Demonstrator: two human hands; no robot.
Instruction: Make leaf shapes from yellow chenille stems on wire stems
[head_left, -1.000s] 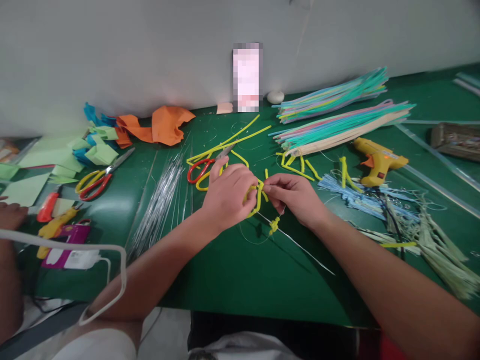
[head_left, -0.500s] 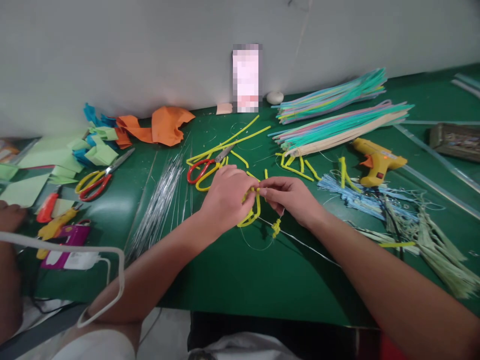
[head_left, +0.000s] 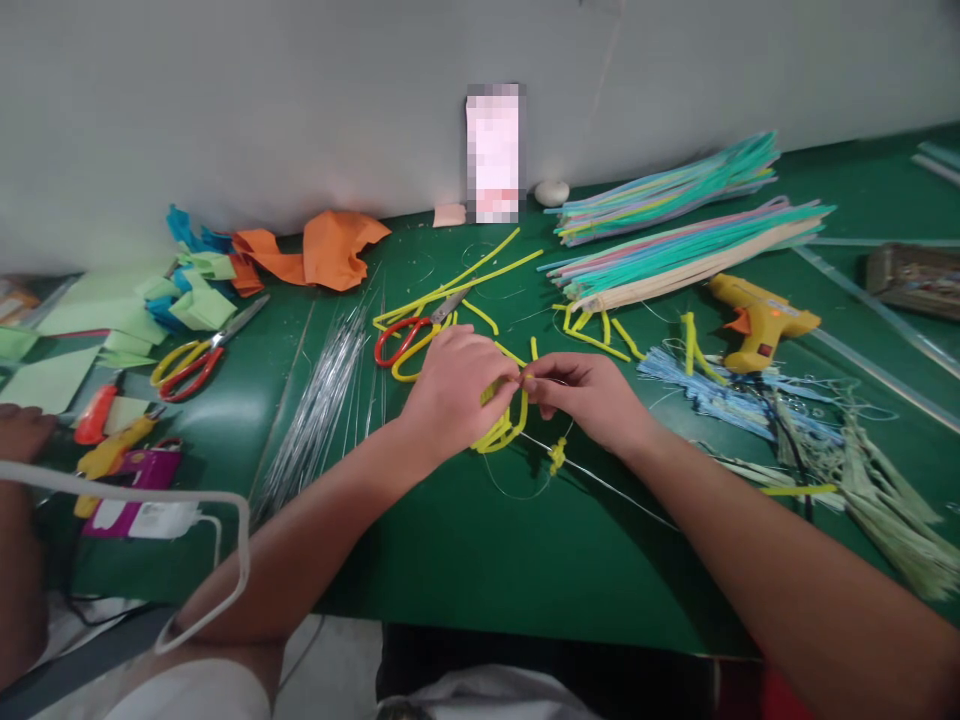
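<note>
In the middle of the table my left hand (head_left: 459, 388) and my right hand (head_left: 586, 400) meet at the fingertips, both closed in a pinch on a small yellow pipe cleaner piece (head_left: 529, 378). The fingers cover most of it. Below my left hand lie several cut yellow pipe cleaners (head_left: 495, 437). A small knotted yellow pipe cleaner piece (head_left: 556, 456) sits on the table under my right hand, next to a thin silvery wire (head_left: 611, 487). Red-handled scissors (head_left: 420, 330) rest just beyond my left hand, among long yellow pipe cleaners (head_left: 465, 281).
Bundles of coloured pipe cleaners (head_left: 675, 250) lie at the back right, near a yellow glue gun (head_left: 765, 322) and blue tassels (head_left: 705, 395). Left are metal wires (head_left: 315, 410), other scissors (head_left: 199, 365), orange paper (head_left: 330, 255) and another person's hand (head_left: 22, 432).
My fingertips have shifted slightly right, and the pinched yellow piece is more covered than before. Both hands stay close together; the things around them lie as before.
</note>
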